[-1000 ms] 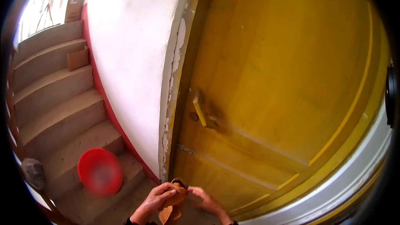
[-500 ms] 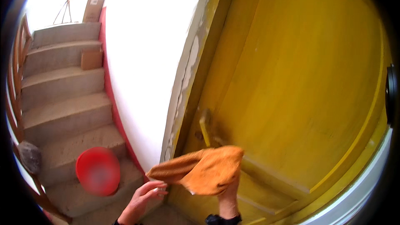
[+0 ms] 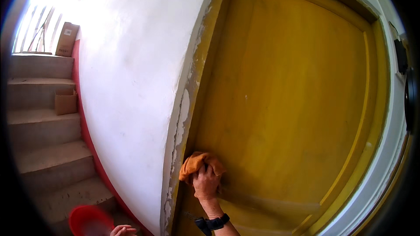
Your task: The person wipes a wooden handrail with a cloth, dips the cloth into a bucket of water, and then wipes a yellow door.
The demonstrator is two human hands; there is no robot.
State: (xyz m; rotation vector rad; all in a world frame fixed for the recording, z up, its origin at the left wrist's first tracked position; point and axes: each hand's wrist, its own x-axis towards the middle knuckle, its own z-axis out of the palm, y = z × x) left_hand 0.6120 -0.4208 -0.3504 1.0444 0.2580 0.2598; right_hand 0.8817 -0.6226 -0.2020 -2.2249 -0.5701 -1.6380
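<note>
An orange cloth (image 3: 192, 164) is bunched up under my right hand (image 3: 206, 182), whose fingers press it against the left side of the yellow door (image 3: 288, 91). The cloth covers the spot where the door handle is, so the handle is hidden. A dark band circles my right wrist. At the lower edge, only the fingers of my left hand (image 3: 124, 230) show, loosely stretched out with nothing seen in them. They are close to the red basin (image 3: 89, 219) on the stairs.
Concrete stairs (image 3: 48, 135) climb at the left. A small open cardboard box (image 3: 65, 102) sits on one step, and a taller carton (image 3: 67, 39) stands at the top. Between stairs and door runs a white wall (image 3: 127, 83) with a red border; paint peels along the door frame (image 3: 186, 100).
The cloth, hanging spread out before, is now bunched against the door around the handle by my right hand. My left hand has dropped lower and left. The view has tilted up.
</note>
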